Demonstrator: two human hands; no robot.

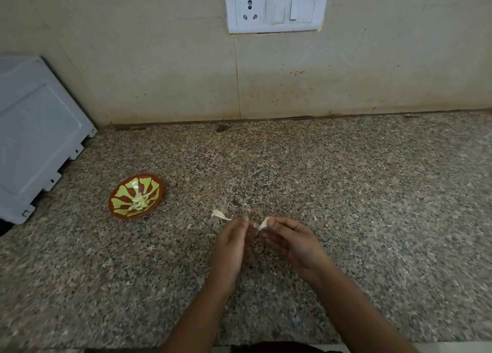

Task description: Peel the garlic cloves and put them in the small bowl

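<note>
While the right hand [287,235] pinched a garlic clove [264,223] at its fingertips, the left hand [233,242] stood close beside, fingertips narrowed at a strip of skin trailing from the clove; whether it gripped the strip could not be told. Position: both held above the bench [346,193], near its front. Small bowl [136,196]: well to the left, peeled cloves [138,203] already inside. Loose skin [219,215]: on the bench just beyond the left hand. Handling note: the step probably called for a steady pinch and a pull along the clove, clearing all skin before transfer.
</note>
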